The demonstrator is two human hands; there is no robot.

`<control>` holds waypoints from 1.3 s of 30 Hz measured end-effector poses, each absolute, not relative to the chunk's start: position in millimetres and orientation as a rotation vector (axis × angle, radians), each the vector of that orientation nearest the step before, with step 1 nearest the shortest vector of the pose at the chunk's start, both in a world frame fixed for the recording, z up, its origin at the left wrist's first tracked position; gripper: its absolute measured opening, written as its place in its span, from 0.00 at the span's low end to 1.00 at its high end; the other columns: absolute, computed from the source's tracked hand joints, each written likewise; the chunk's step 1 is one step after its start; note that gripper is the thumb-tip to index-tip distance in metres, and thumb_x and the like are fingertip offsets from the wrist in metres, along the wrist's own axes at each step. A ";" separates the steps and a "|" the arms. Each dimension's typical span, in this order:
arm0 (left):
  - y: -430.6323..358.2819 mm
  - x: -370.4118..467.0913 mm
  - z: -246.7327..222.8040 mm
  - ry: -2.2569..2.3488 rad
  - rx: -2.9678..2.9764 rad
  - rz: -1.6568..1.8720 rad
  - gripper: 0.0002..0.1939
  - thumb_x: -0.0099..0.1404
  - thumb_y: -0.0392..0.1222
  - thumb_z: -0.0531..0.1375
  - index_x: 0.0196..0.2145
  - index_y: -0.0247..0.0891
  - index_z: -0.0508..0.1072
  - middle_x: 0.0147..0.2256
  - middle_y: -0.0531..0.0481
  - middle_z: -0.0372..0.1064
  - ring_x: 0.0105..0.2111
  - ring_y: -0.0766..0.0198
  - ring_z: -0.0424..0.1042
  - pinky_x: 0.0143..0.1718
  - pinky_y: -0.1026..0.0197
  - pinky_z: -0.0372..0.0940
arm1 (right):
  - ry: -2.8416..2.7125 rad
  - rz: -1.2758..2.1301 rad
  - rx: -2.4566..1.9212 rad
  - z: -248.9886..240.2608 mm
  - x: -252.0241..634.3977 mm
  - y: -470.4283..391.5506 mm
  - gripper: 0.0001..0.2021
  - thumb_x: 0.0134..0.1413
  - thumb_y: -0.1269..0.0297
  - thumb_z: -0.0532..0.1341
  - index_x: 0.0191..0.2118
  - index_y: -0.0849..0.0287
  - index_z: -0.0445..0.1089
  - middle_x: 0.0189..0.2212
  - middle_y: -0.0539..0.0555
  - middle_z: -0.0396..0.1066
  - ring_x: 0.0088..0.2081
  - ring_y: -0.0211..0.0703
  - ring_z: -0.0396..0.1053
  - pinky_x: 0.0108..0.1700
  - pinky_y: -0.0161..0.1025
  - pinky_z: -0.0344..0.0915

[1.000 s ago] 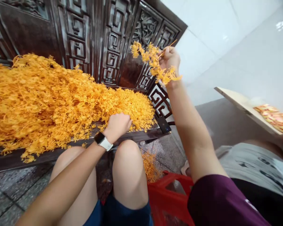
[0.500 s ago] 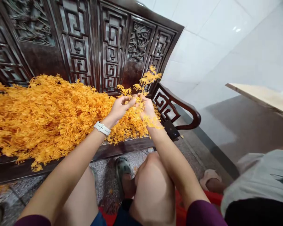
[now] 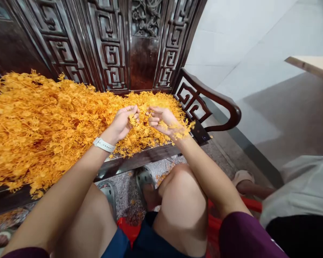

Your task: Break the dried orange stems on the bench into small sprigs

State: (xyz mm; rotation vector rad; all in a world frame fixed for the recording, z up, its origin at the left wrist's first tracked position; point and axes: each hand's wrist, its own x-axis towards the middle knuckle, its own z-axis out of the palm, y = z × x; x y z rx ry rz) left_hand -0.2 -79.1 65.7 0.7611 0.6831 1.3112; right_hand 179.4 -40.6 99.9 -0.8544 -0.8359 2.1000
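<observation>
A large heap of orange plastic-looking flower sprigs (image 3: 56, 125) with thin stems covers the bench seat. My left hand (image 3: 123, 122), with a white watch (image 3: 104, 144) at its wrist, is closed with thumb and finger pinched on a small orange sprig (image 3: 134, 120). Just to its right my right hand (image 3: 161, 120) has its fingers curled around an orange sprig, whose flowery end (image 3: 181, 129) lies across the wrist. The hands are a little apart above the heap. Orange pieces behind the fingers blend into the pile, so the sprigs' full extent is hidden.
The dark carved wooden bench (image 3: 144, 64) has a curved armrest (image 3: 218, 95) at right. A black box-like object (image 3: 200, 134) sits beneath it. A pale board (image 3: 314, 64) juts in at right. Another person's light clothing (image 3: 298, 190) and foot are at lower right.
The hands have come lower and slightly apart. The sprig that stood up above the fingers is no longer raised there. The view has shifted, bringing more of the seat's right end into sight.
</observation>
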 end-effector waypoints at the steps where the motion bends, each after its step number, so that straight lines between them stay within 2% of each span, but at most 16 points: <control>1: -80.9 -2.9 67.6 0.675 0.754 1.275 0.09 0.70 0.39 0.64 0.31 0.34 0.73 0.22 0.57 0.59 0.20 0.73 0.60 0.25 0.69 0.59 | -0.906 2.117 -0.876 99.4 180.9 -39.1 0.07 0.71 0.71 0.56 0.37 0.62 0.67 0.27 0.47 0.65 0.18 0.25 0.46 0.18 0.26 0.45; 5: -90.0 -13.3 75.1 0.764 0.823 1.137 0.12 0.66 0.42 0.67 0.29 0.34 0.73 0.18 0.60 0.52 0.17 0.75 0.51 0.21 0.69 0.49 | -1.198 2.164 -0.924 98.5 186.3 -36.4 0.06 0.70 0.67 0.58 0.38 0.61 0.67 0.29 0.48 0.66 0.17 0.25 0.42 0.18 0.29 0.40; 7: -94.9 -18.0 78.8 0.889 0.944 1.070 0.14 0.65 0.46 0.69 0.27 0.34 0.74 0.18 0.59 0.54 0.17 0.75 0.50 0.21 0.68 0.47 | -1.329 2.099 -0.983 98.4 188.9 -38.1 0.06 0.68 0.65 0.62 0.38 0.60 0.66 0.30 0.49 0.68 0.17 0.24 0.45 0.18 0.31 0.39; 11: -106.6 -24.4 85.0 1.176 1.416 0.971 0.16 0.64 0.52 0.70 0.26 0.37 0.79 0.23 0.54 0.67 0.22 0.71 0.59 0.26 0.63 0.53 | -1.531 1.815 -1.152 100.1 190.7 -49.2 0.16 0.59 0.63 0.71 0.39 0.56 0.61 0.26 0.45 0.64 0.17 0.27 0.51 0.18 0.32 0.41; 13: -114.6 -24.8 86.7 1.272 1.613 0.914 0.15 0.64 0.55 0.70 0.33 0.40 0.83 0.28 0.52 0.75 0.25 0.68 0.64 0.30 0.62 0.58 | -1.613 1.700 -1.131 102.9 189.5 -56.4 0.17 0.59 0.62 0.71 0.42 0.54 0.61 0.21 0.41 0.58 0.17 0.29 0.49 0.19 0.32 0.42; 16: -128.3 -22.3 87.2 1.332 1.757 0.904 0.19 0.67 0.58 0.66 0.46 0.42 0.85 0.38 0.48 0.82 0.33 0.61 0.73 0.37 0.58 0.64 | -1.750 1.634 -1.020 107.8 186.3 -65.3 0.15 0.60 0.59 0.70 0.44 0.55 0.64 0.18 0.40 0.54 0.18 0.30 0.47 0.21 0.33 0.44; 18: -135.9 -19.9 87.8 1.372 1.792 0.957 0.21 0.68 0.60 0.65 0.45 0.40 0.84 0.41 0.46 0.82 0.38 0.58 0.75 0.41 0.57 0.66 | -1.744 1.671 -1.002 110.5 183.7 -70.4 0.16 0.59 0.55 0.71 0.43 0.56 0.66 0.18 0.41 0.53 0.18 0.30 0.47 0.21 0.33 0.43; 21: -142.0 -17.9 90.2 1.341 1.710 1.052 0.19 0.70 0.59 0.64 0.37 0.39 0.82 0.36 0.48 0.80 0.35 0.61 0.72 0.40 0.59 0.64 | -1.616 1.790 -1.065 114.4 179.3 -80.4 0.23 0.58 0.46 0.71 0.50 0.54 0.66 0.21 0.42 0.55 0.18 0.31 0.49 0.20 0.34 0.41; 23: -143.5 -18.5 92.1 1.250 1.608 1.112 0.17 0.70 0.54 0.64 0.33 0.38 0.80 0.32 0.50 0.76 0.32 0.65 0.69 0.37 0.61 0.63 | -1.600 1.843 -1.072 117.4 176.6 -89.0 0.25 0.58 0.43 0.70 0.51 0.54 0.66 0.24 0.44 0.60 0.19 0.32 0.52 0.20 0.34 0.44; 26: -146.2 -21.5 94.6 1.162 1.488 1.161 0.14 0.70 0.48 0.64 0.30 0.37 0.74 0.29 0.51 0.74 0.30 0.67 0.69 0.35 0.63 0.63 | -1.555 1.885 -0.959 120.8 173.9 -99.7 0.23 0.56 0.46 0.74 0.45 0.55 0.68 0.35 0.52 0.70 0.29 0.36 0.64 0.26 0.36 0.59; 29: -151.9 -25.1 97.6 1.173 1.418 1.087 0.08 0.70 0.45 0.63 0.40 0.38 0.72 0.25 0.54 0.72 0.24 0.69 0.65 0.28 0.64 0.60 | -1.427 1.825 -0.892 120.1 172.7 -101.4 0.21 0.51 0.52 0.77 0.42 0.54 0.70 0.41 0.51 0.70 0.40 0.40 0.68 0.39 0.38 0.67; 31: -156.8 -26.9 99.9 1.237 1.433 1.007 0.11 0.71 0.44 0.61 0.49 0.39 0.72 0.20 0.59 0.66 0.19 0.69 0.58 0.22 0.64 0.53 | -1.420 1.761 -0.925 117.4 172.4 -98.2 0.18 0.53 0.51 0.76 0.41 0.53 0.72 0.40 0.51 0.70 0.42 0.41 0.68 0.42 0.38 0.66; 33: -161.3 -28.1 101.6 1.303 1.468 0.960 0.13 0.71 0.42 0.60 0.52 0.39 0.72 0.18 0.62 0.59 0.17 0.69 0.53 0.20 0.64 0.48 | -1.445 1.703 -0.957 114.1 171.7 -94.7 0.14 0.57 0.51 0.72 0.41 0.53 0.74 0.40 0.51 0.71 0.43 0.41 0.68 0.43 0.39 0.65; 35: -164.5 -29.2 101.7 1.336 1.478 0.933 0.11 0.69 0.39 0.59 0.49 0.39 0.73 0.16 0.63 0.54 0.16 0.69 0.51 0.19 0.63 0.45 | -1.489 1.657 -0.961 111.5 170.2 -93.2 0.10 0.60 0.55 0.70 0.41 0.54 0.77 0.40 0.52 0.73 0.44 0.41 0.68 0.44 0.39 0.65; 37: -166.1 -30.5 99.9 1.339 1.489 0.925 0.04 0.68 0.38 0.59 0.40 0.40 0.73 0.17 0.61 0.52 0.16 0.70 0.50 0.20 0.62 0.43 | -1.531 1.689 -0.924 110.3 167.7 -94.0 0.08 0.61 0.58 0.69 0.41 0.56 0.78 0.40 0.52 0.73 0.42 0.40 0.68 0.44 0.39 0.65; 39: -166.1 -32.5 96.7 1.360 1.562 0.942 0.05 0.67 0.39 0.59 0.32 0.41 0.71 0.18 0.59 0.53 0.17 0.69 0.51 0.22 0.61 0.43 | -1.530 1.765 -0.910 110.8 164.9 -96.0 0.11 0.62 0.54 0.69 0.40 0.57 0.77 0.40 0.53 0.72 0.40 0.40 0.68 0.41 0.39 0.67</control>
